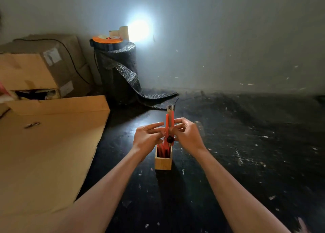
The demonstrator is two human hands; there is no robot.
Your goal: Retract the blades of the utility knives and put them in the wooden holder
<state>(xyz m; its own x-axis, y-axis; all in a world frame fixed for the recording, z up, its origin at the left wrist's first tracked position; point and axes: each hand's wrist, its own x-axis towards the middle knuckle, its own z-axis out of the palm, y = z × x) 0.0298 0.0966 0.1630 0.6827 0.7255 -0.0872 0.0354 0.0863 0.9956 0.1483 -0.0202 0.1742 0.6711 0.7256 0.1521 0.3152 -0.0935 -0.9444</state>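
An orange utility knife (169, 122) stands upright between my hands, a short length of its steel blade sticking out at the top and its black lock wheel near the bottom. My right hand (186, 135) grips the knife's body. My left hand (149, 136) touches it from the left side with fingers partly spread. Directly below sits the small wooden holder (163, 161) on the dark floor, with several orange knives standing inside it.
A flat cardboard sheet (49, 148) covers the floor on the left, with cardboard boxes (42, 67) behind it. A black roll of bubble wrap (119, 71) stands at the back by the wall, topped by an orange tape reel. A bright light glares behind it.
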